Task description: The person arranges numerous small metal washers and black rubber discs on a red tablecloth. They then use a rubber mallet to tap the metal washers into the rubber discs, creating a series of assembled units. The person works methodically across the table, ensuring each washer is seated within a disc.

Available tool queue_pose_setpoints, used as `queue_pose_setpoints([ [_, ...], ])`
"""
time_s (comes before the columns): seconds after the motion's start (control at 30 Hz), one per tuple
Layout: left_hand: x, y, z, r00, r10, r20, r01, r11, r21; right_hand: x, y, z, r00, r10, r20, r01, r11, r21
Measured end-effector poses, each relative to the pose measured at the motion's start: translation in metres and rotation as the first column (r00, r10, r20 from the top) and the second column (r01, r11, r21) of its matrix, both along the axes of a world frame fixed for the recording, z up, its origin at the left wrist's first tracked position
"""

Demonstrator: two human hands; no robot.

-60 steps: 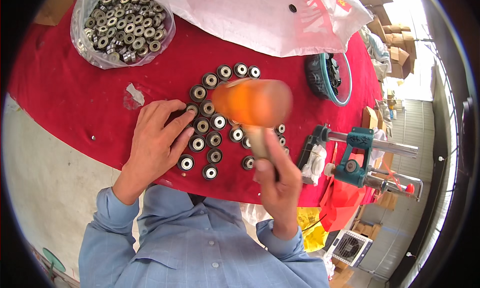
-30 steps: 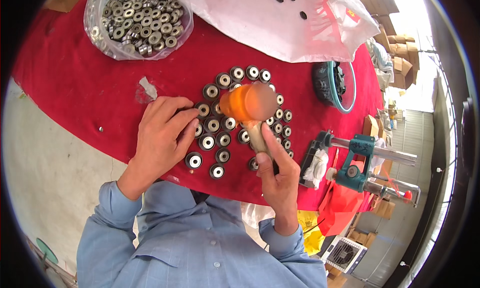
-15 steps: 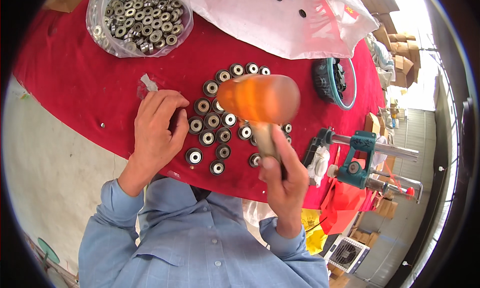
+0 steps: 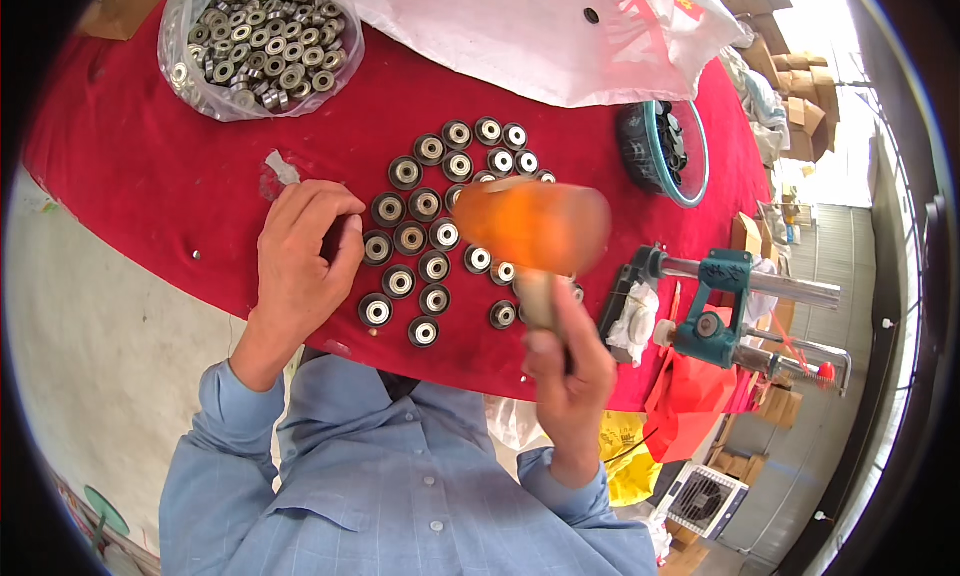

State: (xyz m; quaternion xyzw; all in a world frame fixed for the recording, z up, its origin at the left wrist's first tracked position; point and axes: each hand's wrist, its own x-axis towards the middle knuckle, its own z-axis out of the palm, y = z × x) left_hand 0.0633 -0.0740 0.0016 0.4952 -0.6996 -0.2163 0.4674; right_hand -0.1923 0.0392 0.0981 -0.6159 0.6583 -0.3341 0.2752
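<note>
My right hand is wrapped round the pale handle of a mallet with an orange, see-through head. The head is blurred and hangs over a group of black wheels with metal bearings in their centres, hiding several of them. My left hand rests on the red cloth at the left edge of that group. Its fingers are loosely bent, thumb apart, and nothing shows in them.
A clear bag of loose bearings stands at the far left. Behind the wheels lies a white sack with black pieces on it. At right are a teal-rimmed basket of black parts and a green hand press.
The mallet head has moved slightly down and right, still blurred. The whole table view has shifted a little left. My left hand stays in about the same place beside the wheels.
</note>
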Motion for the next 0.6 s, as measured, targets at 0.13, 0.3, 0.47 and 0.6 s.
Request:
queue_pose_setpoints([
  [0.13,0.005,0.007,0.002,0.997,-0.043,-0.058,0.044,0.999,0.024,-0.002,-0.009,-0.013,0.999,-0.028,0.02,0.026,0.991,0.134],
  [0.3,0.016,0.044,0.016,0.991,-0.098,0.089,0.093,0.994,0.06,-0.02,0.001,0.009,0.977,-0.141,0.16,0.15,0.988,-0.043],
  [0.47,-0.003,0.082,0.016,0.965,-0.132,0.228,0.115,0.989,0.088,-0.025,-0.009,-0.025,0.998,-0.033,-0.058,0.034,0.999,0.014],
  [0.6,-0.017,0.089,0.004,0.968,-0.149,0.2,0.132,0.987,0.096,-0.021,-0.009,-0.005,0.993,-0.109,0.049,0.102,0.988,0.118],
])
